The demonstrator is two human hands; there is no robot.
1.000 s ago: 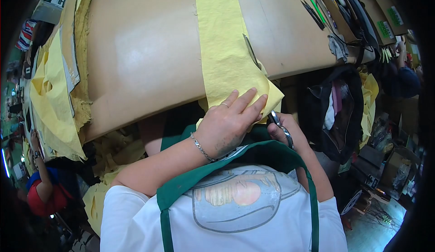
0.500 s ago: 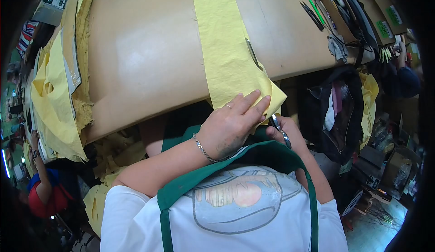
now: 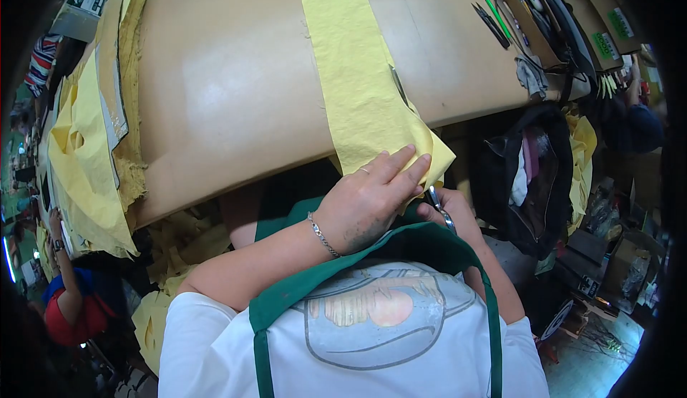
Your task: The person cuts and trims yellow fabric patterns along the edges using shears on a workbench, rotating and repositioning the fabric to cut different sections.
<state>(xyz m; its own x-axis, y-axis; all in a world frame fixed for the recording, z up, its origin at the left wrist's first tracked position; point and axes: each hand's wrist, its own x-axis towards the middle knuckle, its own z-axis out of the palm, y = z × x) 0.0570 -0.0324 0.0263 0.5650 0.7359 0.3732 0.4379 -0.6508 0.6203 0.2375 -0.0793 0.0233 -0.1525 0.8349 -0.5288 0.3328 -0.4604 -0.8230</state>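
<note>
A long strip of yellow fabric point(image 3: 347, 69) lies over the table and hangs past its near edge, where its right corner is folded up. My left hand point(image 3: 376, 197) grips this near end, fingers stretched across the top and the thumb hidden. Below the folded corner, my right hand point(image 3: 456, 208) is closed around the handles of metal scissors point(image 3: 435, 197). One scissor blade shows along the fabric's right edge; the rest runs under the cloth.
The brown table point(image 3: 222, 76) fills the upper middle. Stacked yellow cloth point(image 3: 89, 162) drapes over its left end. Near the tool box point(image 3: 526, 11) at upper right lie dark tweezers point(image 3: 491, 26) and a green pen point(image 3: 496, 10). An open black bag point(image 3: 533, 183) hangs right of the table.
The fabric's far end has shifted slightly left and toward me. My right hand and the scissor handles have moved slightly left; my left hand has barely shifted.
</note>
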